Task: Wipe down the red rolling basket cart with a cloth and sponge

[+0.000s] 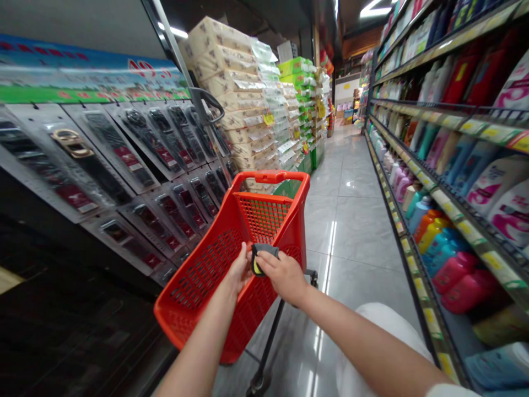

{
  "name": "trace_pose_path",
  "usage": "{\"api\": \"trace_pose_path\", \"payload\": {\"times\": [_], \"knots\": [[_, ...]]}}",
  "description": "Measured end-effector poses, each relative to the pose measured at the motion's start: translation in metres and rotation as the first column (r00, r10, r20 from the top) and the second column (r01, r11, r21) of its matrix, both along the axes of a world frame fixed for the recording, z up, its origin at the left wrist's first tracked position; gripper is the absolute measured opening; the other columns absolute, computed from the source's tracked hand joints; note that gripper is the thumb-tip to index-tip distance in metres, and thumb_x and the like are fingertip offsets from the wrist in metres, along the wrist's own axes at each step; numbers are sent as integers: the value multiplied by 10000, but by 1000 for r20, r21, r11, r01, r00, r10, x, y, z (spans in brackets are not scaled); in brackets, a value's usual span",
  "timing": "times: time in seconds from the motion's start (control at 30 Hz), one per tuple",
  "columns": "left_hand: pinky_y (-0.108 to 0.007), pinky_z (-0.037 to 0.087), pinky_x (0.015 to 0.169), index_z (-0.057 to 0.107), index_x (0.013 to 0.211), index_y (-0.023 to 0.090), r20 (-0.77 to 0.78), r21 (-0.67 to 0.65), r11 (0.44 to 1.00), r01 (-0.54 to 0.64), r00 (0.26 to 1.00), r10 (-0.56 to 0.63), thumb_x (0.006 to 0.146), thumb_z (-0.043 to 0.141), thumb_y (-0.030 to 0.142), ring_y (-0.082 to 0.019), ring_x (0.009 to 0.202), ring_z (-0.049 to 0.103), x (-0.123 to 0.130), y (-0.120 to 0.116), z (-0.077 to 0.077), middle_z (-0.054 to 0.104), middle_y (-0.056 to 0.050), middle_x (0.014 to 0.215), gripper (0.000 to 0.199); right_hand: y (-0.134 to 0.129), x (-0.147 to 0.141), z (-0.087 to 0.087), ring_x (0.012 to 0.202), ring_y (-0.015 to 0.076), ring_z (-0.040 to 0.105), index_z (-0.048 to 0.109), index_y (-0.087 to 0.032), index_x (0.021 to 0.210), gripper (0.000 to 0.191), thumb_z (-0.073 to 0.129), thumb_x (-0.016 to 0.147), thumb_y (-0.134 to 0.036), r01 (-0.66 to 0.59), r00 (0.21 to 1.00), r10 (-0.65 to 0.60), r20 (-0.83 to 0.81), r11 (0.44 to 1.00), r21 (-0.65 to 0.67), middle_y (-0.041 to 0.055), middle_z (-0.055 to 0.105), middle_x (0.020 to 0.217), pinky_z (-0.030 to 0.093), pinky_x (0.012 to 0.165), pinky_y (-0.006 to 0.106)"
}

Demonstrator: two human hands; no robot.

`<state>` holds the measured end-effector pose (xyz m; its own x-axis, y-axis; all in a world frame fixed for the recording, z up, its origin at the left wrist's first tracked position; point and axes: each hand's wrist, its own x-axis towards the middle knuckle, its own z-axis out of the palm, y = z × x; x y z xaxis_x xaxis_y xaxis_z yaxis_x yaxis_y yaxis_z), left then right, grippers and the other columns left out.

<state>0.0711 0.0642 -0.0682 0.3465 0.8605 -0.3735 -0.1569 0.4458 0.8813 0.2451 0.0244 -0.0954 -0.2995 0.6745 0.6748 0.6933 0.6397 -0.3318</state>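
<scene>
A folded grey cloth (268, 250) with black edging and a small yellow patch is held between my two hands, at the near right rim of a red plastic shopping cart (194, 342). My left hand (241, 269) grips the cloth's left side with the thumb up; its other fingers are partly hidden. From the right, my right hand (286, 277) lays its fingers over the cloth's face and pinches its edge. Whether the cloth touches the cart's rim I cannot tell. Inside the cart is a red mesh flap (264, 215) near the handle (270, 176).
Packaged belts (140, 138) hang on a rack at left. Stacked tissue packs (248, 105) stand beyond the cart. Shelves of bottles (438, 231) line the right side. A tiled aisle (351, 176) runs between, and a white-clothed knee (384, 336) shows below.
</scene>
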Motion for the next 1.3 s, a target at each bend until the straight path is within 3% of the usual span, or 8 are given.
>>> {"api": "trace_pose_path", "payload": {"times": [0.17, 0.4, 0.53, 0.67, 0.73, 0.9, 1.17, 1.3], "knots": [[-291, 525, 781, 664, 1125, 81, 204, -71, 996, 47, 978, -32, 937, 178, 631, -191, 823, 704, 3, -5, 2, 737, -170, 964, 758, 10, 14, 5, 871, 232, 538, 540, -306, 1347, 613, 416, 830, -2, 202, 979, -203, -19, 979, -14, -12, 484, 1461, 508, 731, 391], [-251, 521, 623, 702, 1086, 87, 135, -35, 999, -17, 991, 21, 934, 247, 629, -152, 628, 668, 5, -3, 3, 747, -144, 915, 724, -40, -19, -22, 994, 197, 601, 460, -251, 1420, 574, 455, 872, -80, -234, 970, 227, 91, 970, 74, 45, 470, 1472, 540, 844, 350], [-262, 536, 684, 717, 1042, 111, 127, -107, 993, -53, 990, 67, 956, 403, 454, -167, 716, 698, 10, -5, 7, 757, -117, 902, 473, -8, 15, -10, 1145, 178, 574, 501, -283, 1385, 592, 382, 858, -43, -101, 958, 125, -259, 990, 103, 55, 554, 1394, 489, 971, 377], [-323, 522, 841, 704, 1124, 137, 134, 4, 999, 32, 990, -32, 901, 532, 411, -219, 911, 704, 18, -9, 5, 744, -116, 1064, 393, 43, 53, 1, 1279, 206, 454, 501, -231, 1379, 570, 422, 830, -103, 306, 629, -227, -744, 952, -32, 97, 503, 1336, 356, 1114, 428], [-349, 492, 913, 693, 1166, 154, 71, 108, 992, 58, 995, -66, 843, 625, 414, -247, 994, 687, 22, -10, 3, 736, -104, 1105, 421, 63, 57, 0, 1228, 211, 470, 541, -208, 1338, 549, 451, 804, -118, 316, 537, -304, -787, 937, -147, 101, 497, 1248, 353, 1113, 428], [-385, 450, 974, 678, 1204, 159, -27, 213, 971, 111, 994, -108, 751, 724, 444, -265, 1009, 682, 26, -9, -2, 748, -97, 1066, 537, 77, 39, -8, 1113, 186, 508, 568, -209, 1318, 532, 476, 800, -133, 163, 619, -278, -734, 960, -227, 69, 487, 1105, 409, 1060, 378], [-352, 444, 971, 748, 1026, 142, -29, 286, 955, 74, 997, -69, 715, 750, 449, -242, 975, 675, 26, -5, -2, 762, -82, 995, 437, -13, -14, -27, 1023, 193, 557, 614, -249, 1239, 476, 498, 799, -113, -6, 837, -137, -530, 966, -259, 64, 530, 1070, 472, 961, 318], [-351, 430, 988, 751, 994, 127, -63, 321, 944, 79, 996, -62, 697, 765, 432, -236, 970, 669, 27, -6, -2, 759, -82, 998, 426, -9, 0, -26, 1021, 190, 562, 661, -258, 1169, 474, 471, 778, -70, -15, 890, -104, -444, 966, -257, 58, 551, 1098, 484, 928, 309]]}}
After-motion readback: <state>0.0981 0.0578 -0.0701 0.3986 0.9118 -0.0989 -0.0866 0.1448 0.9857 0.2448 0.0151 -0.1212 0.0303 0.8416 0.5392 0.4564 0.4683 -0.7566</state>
